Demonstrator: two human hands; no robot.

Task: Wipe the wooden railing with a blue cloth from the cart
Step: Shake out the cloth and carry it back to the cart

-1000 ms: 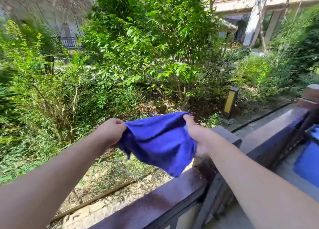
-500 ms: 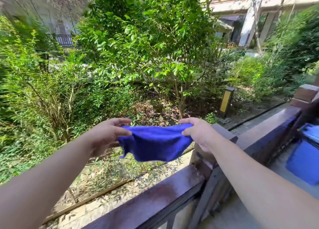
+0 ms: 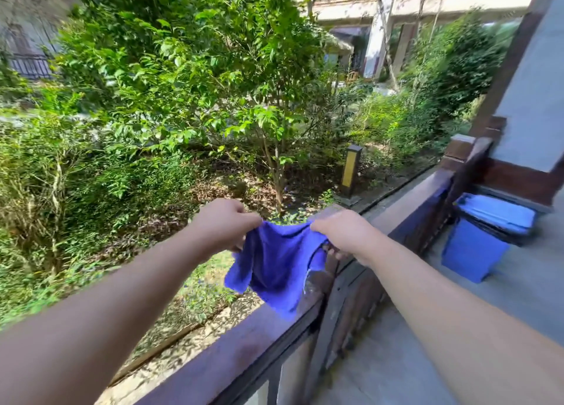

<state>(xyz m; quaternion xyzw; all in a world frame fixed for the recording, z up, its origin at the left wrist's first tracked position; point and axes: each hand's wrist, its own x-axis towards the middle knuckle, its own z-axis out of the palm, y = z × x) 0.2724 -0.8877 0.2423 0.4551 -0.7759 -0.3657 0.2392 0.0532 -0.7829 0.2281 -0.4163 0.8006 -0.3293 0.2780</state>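
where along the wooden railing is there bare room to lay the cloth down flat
The brown wooden railing top is bare on the near stretch, from the hanging blue cloth toward the camera. The far stretch is also bare, between the right hand and the end post beside the blue bin. It is crowded at the middle post, under the cloth and both hands.

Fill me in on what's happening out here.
A person is holding a blue cloth stretched between the left hand and right hand, above a wooden railing. The cloth's lower corner hangs down in front of the rail; whether it touches is unclear. It is not pressed flat, so wiping has not visibly begun. A blue bin stands on the floor to the right.
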